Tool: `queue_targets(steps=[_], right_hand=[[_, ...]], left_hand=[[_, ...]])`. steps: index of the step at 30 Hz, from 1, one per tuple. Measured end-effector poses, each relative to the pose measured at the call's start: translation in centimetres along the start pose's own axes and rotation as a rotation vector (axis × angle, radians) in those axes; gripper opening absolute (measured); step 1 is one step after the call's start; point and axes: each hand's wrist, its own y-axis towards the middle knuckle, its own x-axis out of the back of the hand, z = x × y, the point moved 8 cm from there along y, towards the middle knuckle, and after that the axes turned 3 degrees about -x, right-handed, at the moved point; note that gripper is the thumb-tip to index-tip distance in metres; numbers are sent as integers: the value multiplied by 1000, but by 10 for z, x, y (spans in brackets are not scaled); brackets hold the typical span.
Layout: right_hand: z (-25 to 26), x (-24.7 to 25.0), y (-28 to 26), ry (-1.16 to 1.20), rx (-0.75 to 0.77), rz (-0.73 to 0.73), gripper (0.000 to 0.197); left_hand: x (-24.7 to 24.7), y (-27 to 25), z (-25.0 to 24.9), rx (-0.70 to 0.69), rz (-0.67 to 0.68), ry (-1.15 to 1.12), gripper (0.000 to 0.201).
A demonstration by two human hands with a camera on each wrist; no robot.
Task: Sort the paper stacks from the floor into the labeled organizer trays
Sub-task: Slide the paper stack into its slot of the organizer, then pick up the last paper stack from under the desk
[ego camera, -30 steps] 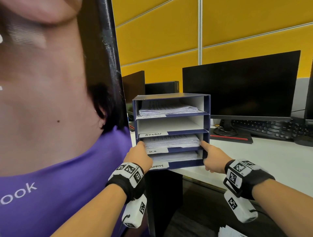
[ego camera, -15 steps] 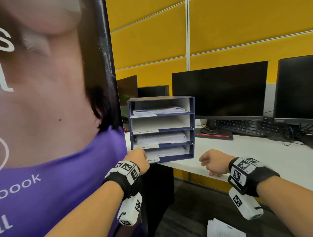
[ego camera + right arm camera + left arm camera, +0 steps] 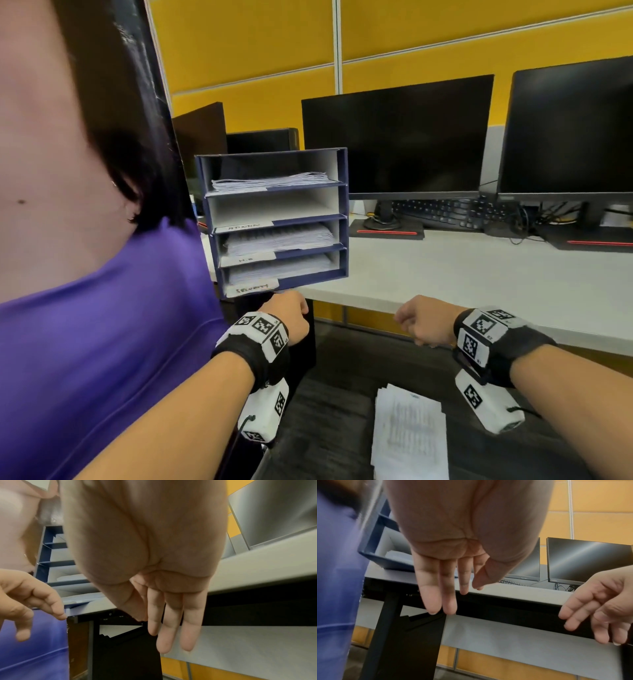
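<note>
A dark blue organizer (image 3: 342, 212) with several labeled trays stands on the left end of the white desk (image 3: 462, 274). Paper lies in its top tray and its two lower trays; the tray labeled ADMIN (image 3: 270, 207) shows none. A white paper stack (image 3: 409, 435) lies on the dark floor below my right arm. My left hand (image 3: 291, 320) hangs in front of the desk edge just under the organizer, fingers relaxed and holding nothing (image 3: 447, 588). My right hand (image 3: 423, 323) hovers to its right, also empty with fingers hanging loosely (image 3: 171, 626).
A large poster of a person in a purple shirt (image 3: 102, 308) fills the left side. Two black monitors (image 3: 397, 137) (image 3: 568, 130) and a keyboard (image 3: 445, 212) stand at the back of the desk. A black desk leg (image 3: 406, 628) stands below the organizer.
Both hands have let go of the organizer's lower front and drawn back and down below the desk edge. The view has tilted down, showing more of the paper stack on the floor.
</note>
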Motion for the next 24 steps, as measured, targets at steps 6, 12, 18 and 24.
queue_targets(steps=[6, 12, 18, 24], right_hand=[[-24, -17, 9, -23, -47, 25, 36], [-45, -48, 16, -20, -87, 80, 42], [-63, -80, 19, -76, -128, 142, 45], [-100, -96, 60, -102, -159, 170, 44]], left_hand=[[-43, 8, 1, -18, 88, 5, 40], [-70, 12, 11, 2, 142, 17, 38], [-110, 30, 15, -45, 233, 26, 34], [-165, 72, 10, -36, 316, 29, 29]])
